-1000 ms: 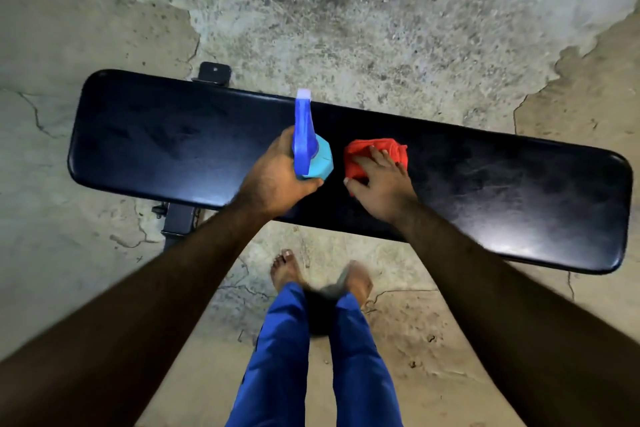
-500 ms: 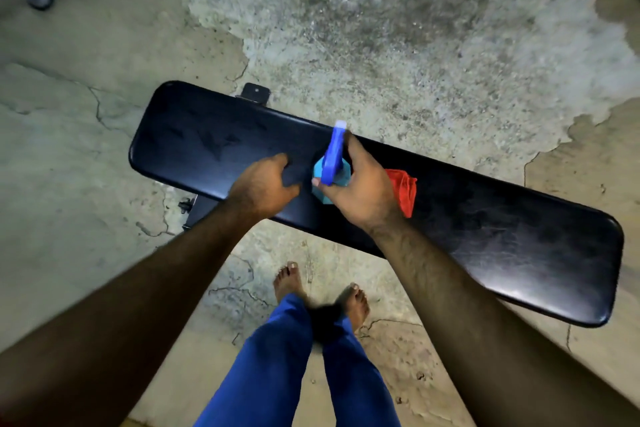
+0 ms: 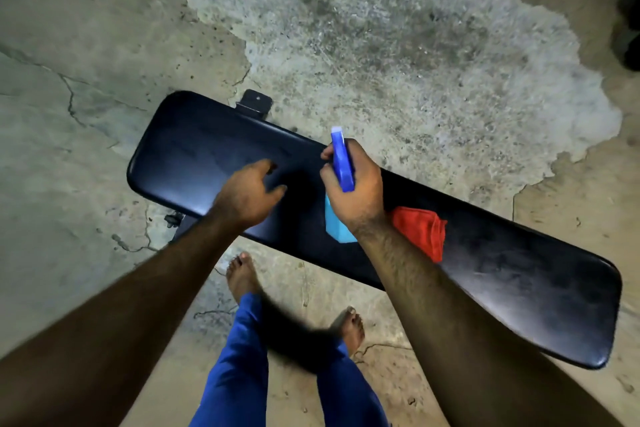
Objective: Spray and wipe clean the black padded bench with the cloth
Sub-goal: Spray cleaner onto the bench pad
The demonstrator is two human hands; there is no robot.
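A long black padded bench [image 3: 194, 163] runs diagonally from the middle left of the frame down to the lower right, standing on a cracked concrete floor [image 3: 86, 55] with a large pale, rough patch [image 3: 398, 45] in the upper middle. Near the centre of the frame, the right hand [image 3: 356, 194] has its grip closed around a spray bottle [image 3: 342, 163], fingers wrapped about the dark blue trigger head, whose white nozzle points toward the top of the frame; the light blue body shows below the hand, over the bench pad. To its left, the left hand [image 3: 247, 196] hovers over the pad with its grip loose and half open, fingers curled, holding nothing. A crumpled red cloth [image 3: 424, 230] lies on the bench just right of the right wrist, partly hidden by the forearm. At the bottom centre are blue trouser legs [image 3: 235, 374] and two bare feet [image 3: 240, 276] on the floor.
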